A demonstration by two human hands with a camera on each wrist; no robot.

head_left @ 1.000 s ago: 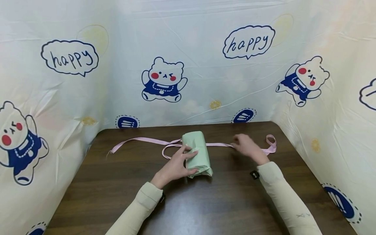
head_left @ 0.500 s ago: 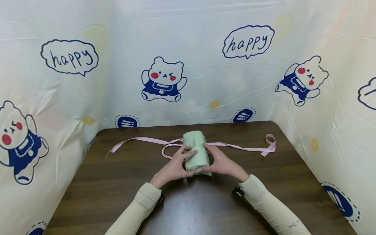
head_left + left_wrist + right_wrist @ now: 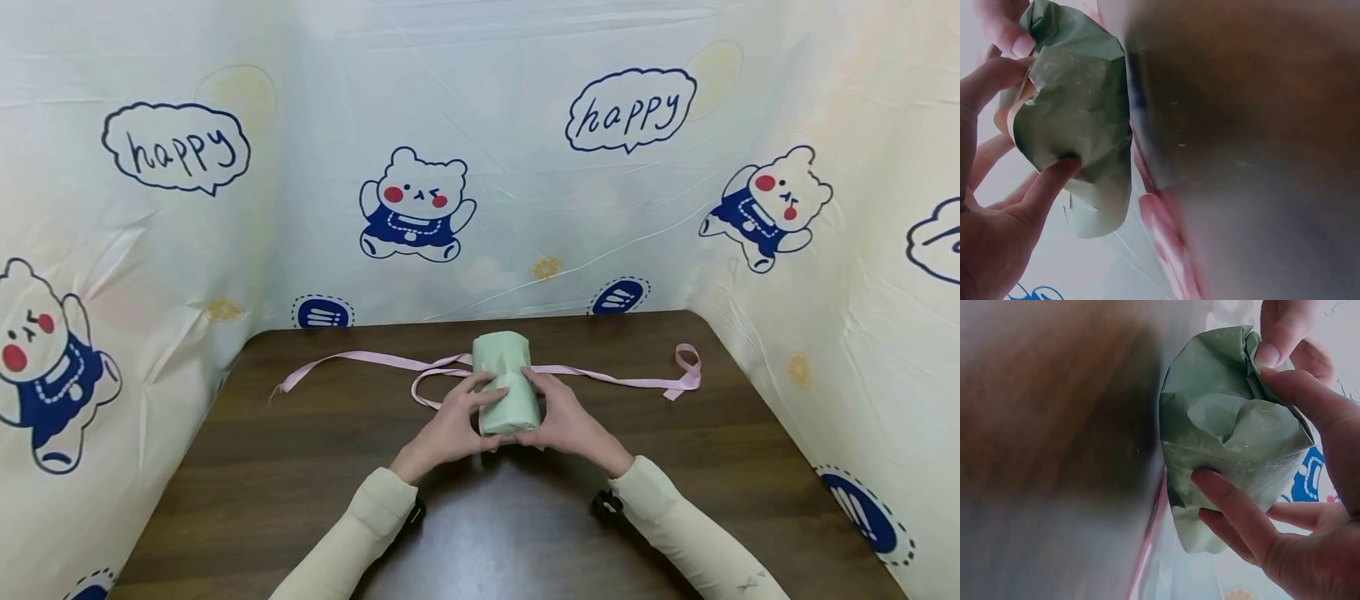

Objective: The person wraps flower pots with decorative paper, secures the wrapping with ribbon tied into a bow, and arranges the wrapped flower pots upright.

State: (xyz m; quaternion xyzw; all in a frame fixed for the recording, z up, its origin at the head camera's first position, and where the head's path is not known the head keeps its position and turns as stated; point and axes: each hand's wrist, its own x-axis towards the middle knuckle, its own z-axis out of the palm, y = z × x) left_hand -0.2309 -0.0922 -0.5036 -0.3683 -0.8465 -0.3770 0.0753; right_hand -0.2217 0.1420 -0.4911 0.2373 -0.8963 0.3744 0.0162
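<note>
A parcel in pale green paper lies lengthwise on the table, its near end folded and creased. My left hand grips its left side, fingers spread over the side and top, thumb at the near end. On the opposite side my right hand holds it the same way. Both thumbs come close together at the end folds, as the right wrist view shows. A pink ribbon runs crosswise under the parcel, sticking out on both sides; the part beneath is hidden.
The dark brown wooden table bears everything. To the left the ribbon makes a small loop beside a long tail; its right end curls near the table's right edge. A printed cloth hangs behind and at both sides.
My right hand has let go of the ribbon on the right and come left to grip the parcel. The parcel has turned slightly straighter. My left hand has stayed on it.
</note>
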